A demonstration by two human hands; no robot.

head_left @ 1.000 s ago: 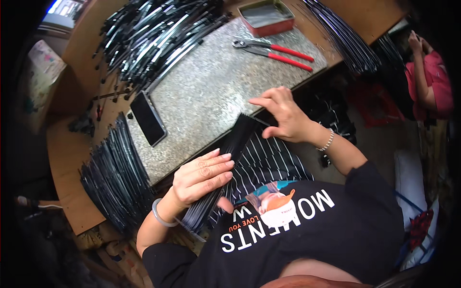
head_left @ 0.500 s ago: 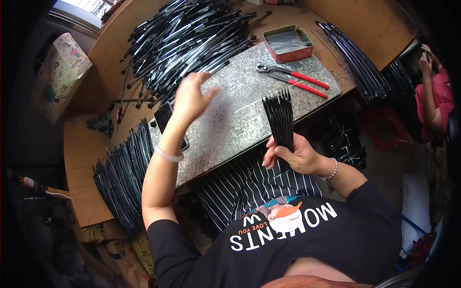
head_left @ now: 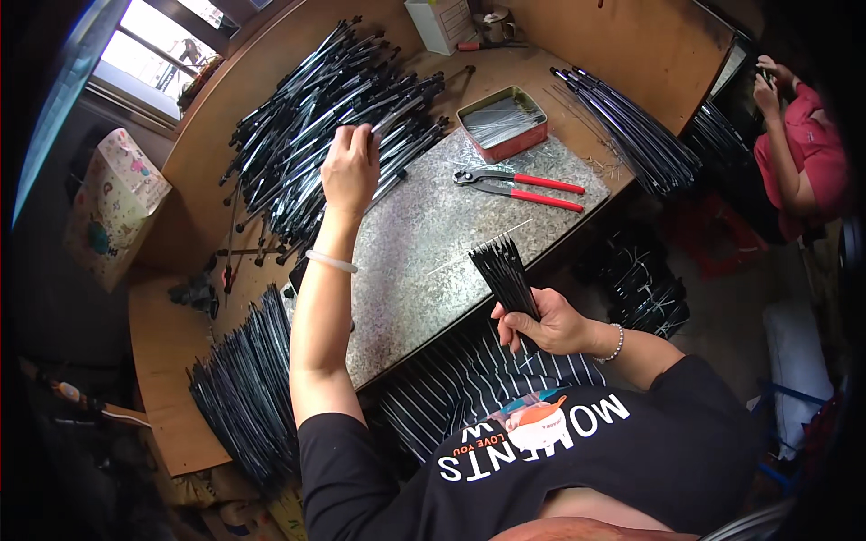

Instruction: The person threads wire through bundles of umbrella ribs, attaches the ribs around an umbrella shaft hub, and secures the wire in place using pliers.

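Observation:
My right hand (head_left: 552, 323) is closed around a bundle of thin black strips (head_left: 507, 275), held upright just off the front edge of the speckled stone slab (head_left: 406, 230). My left hand (head_left: 350, 171) has reached the near side of a large heap of glossy black strips (head_left: 307, 117). Its fingers are curled, and a strip (head_left: 397, 115) runs out from the fingertips; part of the grip is hidden by the back of the hand. A single thin pale wire (head_left: 478, 247) lies on the slab between my hands. Beyond it rest end-cutting nippers (head_left: 523, 189) with red handles.
A red tin (head_left: 505, 149) of thin wires stands at the slab's far edge. More strip bundles lie at right (head_left: 631, 131) and at left (head_left: 248, 388). A raised wooden rim (head_left: 631, 54) bounds the table. Another person (head_left: 803, 162) sits at far right.
My left hand has gone from open above the slab to curled fingers at the heap. My right hand keeps the bundle, now tilted a little more leftward. The view has shifted.

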